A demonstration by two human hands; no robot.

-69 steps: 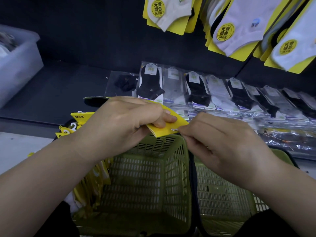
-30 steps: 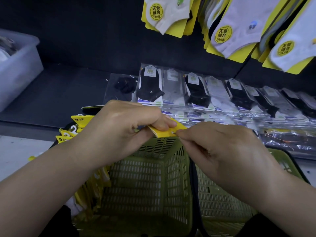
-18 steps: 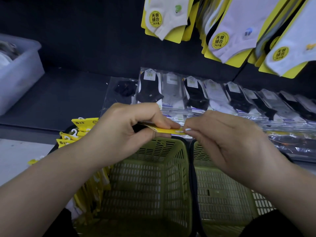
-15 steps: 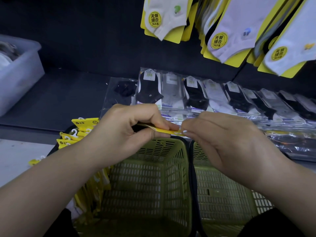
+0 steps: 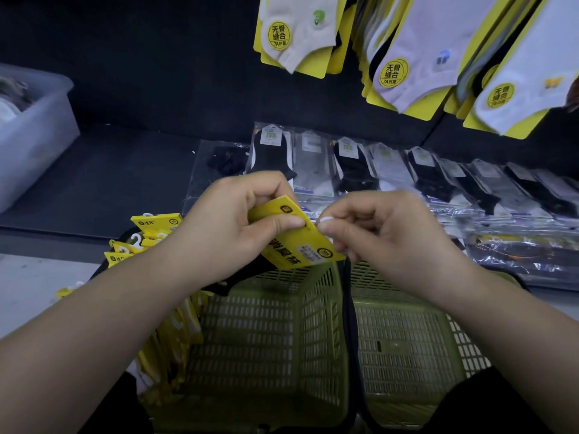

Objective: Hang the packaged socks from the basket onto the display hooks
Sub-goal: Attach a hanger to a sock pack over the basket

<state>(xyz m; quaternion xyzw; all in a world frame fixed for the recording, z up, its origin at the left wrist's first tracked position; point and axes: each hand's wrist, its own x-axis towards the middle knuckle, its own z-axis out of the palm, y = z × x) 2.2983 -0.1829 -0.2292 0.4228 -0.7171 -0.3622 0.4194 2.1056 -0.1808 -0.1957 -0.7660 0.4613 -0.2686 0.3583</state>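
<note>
Just above the basket (image 5: pixel 313 308), the left hand (image 5: pixel 225 223) grips a yellow-carded sock pack (image 5: pixel 297 249), while the right hand (image 5: pixel 385 236) pinches what looks like its white hanger (image 5: pixel 326 219). Seat that hanger squarely before lifting. Above the hands, round stickers (image 5: pixel 393 72) on the hung socks (image 5: pixel 438 42) read 无骨缝合, 7A.

Yellow-carded sock pack (image 5: pixel 294 245): between left hand (image 5: pixel 225 233) and right hand (image 5: pixel 385 242), above the far rim of the green slatted plastic basket (image 5: pixel 275 339). Stack of yellow-carded packs (image 5: pixel 150 233): at the basket's left. Behind the basket, clear-bagged socks (image 5: pixel 391 170) lie in a row on the dark shelf (image 5: pixel 109 170); translucent plastic bin (image 5: pixel 31 130) at the shelf's left end; carded white socks (image 5: pixel 407 51) hang above the row
</note>
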